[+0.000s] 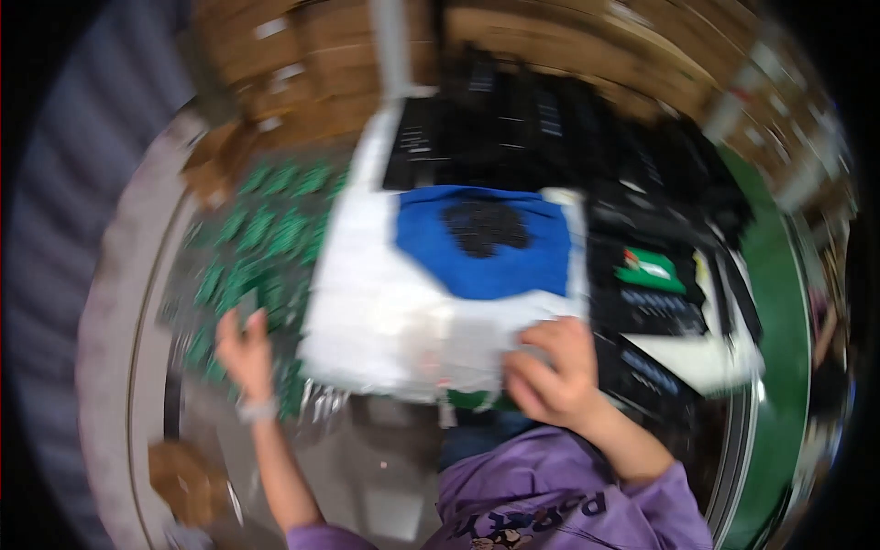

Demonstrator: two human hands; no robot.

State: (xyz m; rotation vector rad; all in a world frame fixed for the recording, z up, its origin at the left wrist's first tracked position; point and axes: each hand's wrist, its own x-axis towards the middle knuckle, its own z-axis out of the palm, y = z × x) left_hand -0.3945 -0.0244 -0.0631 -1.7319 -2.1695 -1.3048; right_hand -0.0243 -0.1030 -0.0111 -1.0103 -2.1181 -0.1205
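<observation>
My right hand [555,371] is over the near right part of a white sheet [357,302], fingers curled together. A pale, see-through plastic bag [469,348] reaches left from its fingertips, blurred by motion. My left hand [245,353] is off the sheet's left side, over green pieces in clear plastic [275,234]. Its thumb and fingers look spread, with a small grey-green piece [249,301] just beyond the tips; contact cannot be made out. Farther back on the white sheet lies a blue cloth [431,243] carrying a pile of small black pieces [486,227].
Black packages [513,128] are heaped along the back and right. A green and white packet [653,269] sits on the right-hand ones. Cardboard boxes [330,55] stand behind the table, and a brown carton [188,481] is at the lower left.
</observation>
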